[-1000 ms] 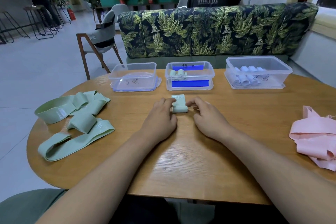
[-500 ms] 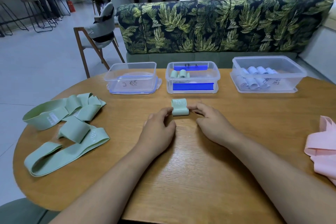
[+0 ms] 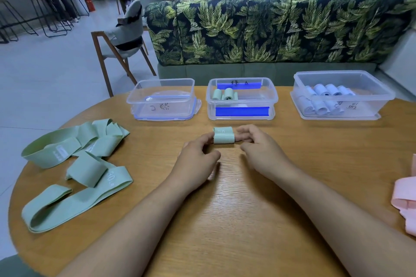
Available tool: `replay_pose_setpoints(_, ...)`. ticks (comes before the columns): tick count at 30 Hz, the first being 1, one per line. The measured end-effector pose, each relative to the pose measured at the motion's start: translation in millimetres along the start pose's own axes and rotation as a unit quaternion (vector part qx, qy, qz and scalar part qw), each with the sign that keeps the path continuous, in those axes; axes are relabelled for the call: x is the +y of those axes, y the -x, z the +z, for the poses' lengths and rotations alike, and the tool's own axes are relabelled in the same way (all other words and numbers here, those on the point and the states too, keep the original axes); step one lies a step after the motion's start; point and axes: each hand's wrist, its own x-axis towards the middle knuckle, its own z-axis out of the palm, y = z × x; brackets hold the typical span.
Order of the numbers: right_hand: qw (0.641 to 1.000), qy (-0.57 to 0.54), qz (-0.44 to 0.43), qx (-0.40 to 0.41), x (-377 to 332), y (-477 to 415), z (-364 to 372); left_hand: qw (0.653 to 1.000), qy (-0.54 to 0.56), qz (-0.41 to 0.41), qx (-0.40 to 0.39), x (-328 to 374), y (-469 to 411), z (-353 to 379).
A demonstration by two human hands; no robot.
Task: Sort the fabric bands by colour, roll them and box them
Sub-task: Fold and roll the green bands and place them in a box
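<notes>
head view: rolled green band [image 3: 223, 137] on the round wooden table [image 3: 225, 220], just before the middle clear box [image 3: 271, 96], which holds green rolls [image 3: 225, 94]. left hand [image 3: 195, 162] and right hand [image 3: 263, 153] each pinch one end of it with curled fingers. right box [image 3: 371, 96] holds pale blue rolls [image 3: 324, 99]; loose green bands [image 3: 74, 164] far left, pink bands [image 3: 405, 200] far right.
</notes>
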Motion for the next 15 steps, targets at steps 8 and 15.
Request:
replay_pose_setpoints(8,0.998,-0.030,-0.037,0.028,4.9,-2.7,8.3,1.000,-0.001,-0.006,0.004,13.8,5.6,13.3)
replay_pose_setpoints(15,0.997,0.001,-0.039,0.070,3.5,-7.0,13.3,1.000,-0.020,-0.017,0.001,23.4,9.4,17.0)
